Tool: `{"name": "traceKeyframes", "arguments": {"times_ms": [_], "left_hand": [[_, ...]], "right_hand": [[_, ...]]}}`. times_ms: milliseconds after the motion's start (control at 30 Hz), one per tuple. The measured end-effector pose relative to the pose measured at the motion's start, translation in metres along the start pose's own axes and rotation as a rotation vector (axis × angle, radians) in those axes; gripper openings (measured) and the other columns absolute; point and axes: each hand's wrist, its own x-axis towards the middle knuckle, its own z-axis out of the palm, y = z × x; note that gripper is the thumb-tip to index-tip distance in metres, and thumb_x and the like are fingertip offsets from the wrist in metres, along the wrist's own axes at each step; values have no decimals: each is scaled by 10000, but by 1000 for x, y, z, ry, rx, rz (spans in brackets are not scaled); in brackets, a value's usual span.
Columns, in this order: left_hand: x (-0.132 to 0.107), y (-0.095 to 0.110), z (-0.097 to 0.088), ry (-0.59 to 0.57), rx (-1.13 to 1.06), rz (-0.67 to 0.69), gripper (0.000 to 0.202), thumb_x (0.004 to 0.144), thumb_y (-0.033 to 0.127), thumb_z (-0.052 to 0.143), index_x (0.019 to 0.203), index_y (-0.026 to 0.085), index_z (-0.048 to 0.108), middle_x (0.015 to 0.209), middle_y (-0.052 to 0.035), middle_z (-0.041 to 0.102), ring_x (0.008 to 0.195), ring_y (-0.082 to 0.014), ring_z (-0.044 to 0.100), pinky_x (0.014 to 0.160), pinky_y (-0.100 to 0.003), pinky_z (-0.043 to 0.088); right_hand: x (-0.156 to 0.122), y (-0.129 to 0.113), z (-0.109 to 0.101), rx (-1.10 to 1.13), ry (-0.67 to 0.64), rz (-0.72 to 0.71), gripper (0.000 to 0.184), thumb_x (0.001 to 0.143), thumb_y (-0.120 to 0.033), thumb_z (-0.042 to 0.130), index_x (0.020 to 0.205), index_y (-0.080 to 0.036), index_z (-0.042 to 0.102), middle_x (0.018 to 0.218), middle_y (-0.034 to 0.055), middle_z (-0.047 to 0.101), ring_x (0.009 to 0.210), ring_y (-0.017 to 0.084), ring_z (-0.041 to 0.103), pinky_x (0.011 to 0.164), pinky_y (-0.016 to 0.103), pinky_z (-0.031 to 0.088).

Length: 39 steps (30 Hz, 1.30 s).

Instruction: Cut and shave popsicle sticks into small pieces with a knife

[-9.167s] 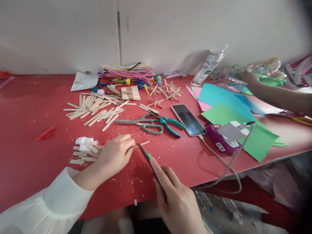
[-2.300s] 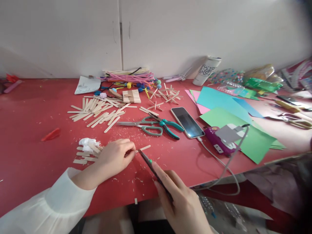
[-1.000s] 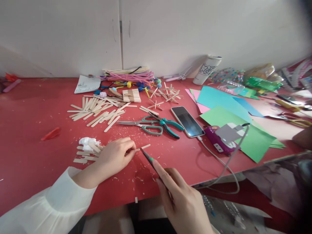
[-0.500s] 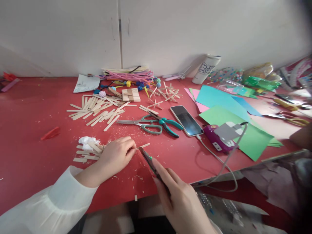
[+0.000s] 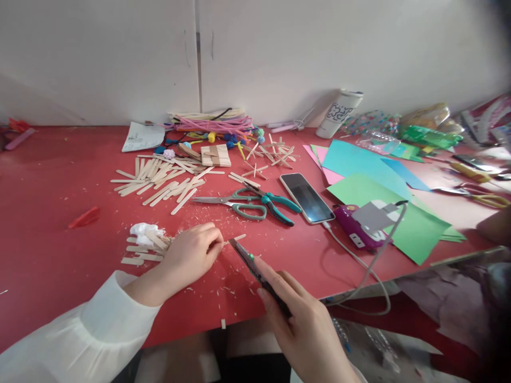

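Observation:
My left hand [image 5: 189, 254], in a white sleeve, rests on the red table [image 5: 48, 255] and pinches a short wooden stick [image 5: 235, 239] flat against it. My right hand [image 5: 303, 330] grips a utility knife [image 5: 249, 260] with a green slider; the blade tip touches the stick just right of my left fingers. Wood shavings lie scattered around both hands. A small pile of cut stick pieces [image 5: 138, 252] and a crumpled white tissue [image 5: 141, 230] lie just left of my left hand.
Behind lie loose craft sticks [image 5: 159, 181], scissors [image 5: 231, 205], teal pliers [image 5: 275, 202], a phone [image 5: 306, 197] on a cable, a purple glue gun [image 5: 357, 226], coloured paper [image 5: 375, 186], pipe cleaners [image 5: 215, 125] and a cup [image 5: 339, 113]. Another person's hand [image 5: 495, 226] shows at the right edge.
The knife blade has moved slightly back and forth against the stick. My left hand keeps its pinch. Earlier, another person's arm reached across the far right; the cup now stands there.

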Motion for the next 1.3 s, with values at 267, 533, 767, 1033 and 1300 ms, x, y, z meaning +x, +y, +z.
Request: {"name": "traceKeyframes", "arguments": {"times_ms": [267, 533, 767, 1033, 1300], "left_hand": [[0, -2, 2, 15, -5, -8, 160, 828, 136, 475, 700, 170, 565, 741, -4, 583, 687, -147, 562, 621, -256, 394], [0, -2, 2, 13, -14, -10, 160, 835, 128, 483, 704, 165, 568, 746, -5, 584, 706, -148, 563, 631, -253, 389], [0, -1, 2, 7, -12, -13, 154, 832, 130, 495, 701, 164, 568, 738, -1, 581, 699, -146, 560, 622, -253, 382], [-1, -2, 2, 11, -6, -11, 162, 831, 125, 481, 694, 166, 555, 740, 1, 569, 687, -141, 553, 616, -252, 373], [0, -2, 3, 13, -1, 8, 173, 837, 127, 481, 677, 166, 536, 730, 1, 556, 696, -143, 548, 627, -251, 375]], "right_hand": [[-4, 5, 7, -138, 65, -97, 380, 908, -222, 376, 1257, -231, 527, 813, 23, 641, 511, 106, 598, 451, 188, 452], [-1, 2, 6, -247, 87, -153, 380, 925, -234, 333, 1233, -219, 554, 822, 35, 654, 498, 95, 600, 435, 177, 427], [-2, -3, 4, -439, 95, -266, 413, 878, -143, 342, 1242, -155, 538, 809, 36, 650, 436, 105, 573, 359, 213, 392], [0, -6, 3, -449, 109, -290, 418, 860, -107, 328, 1213, -152, 548, 798, 35, 656, 432, 102, 563, 360, 209, 397], [-5, -8, 5, -545, 117, -314, 457, 824, -80, 325, 1224, -145, 536, 816, 46, 669, 495, 115, 601, 377, 206, 401]]}}
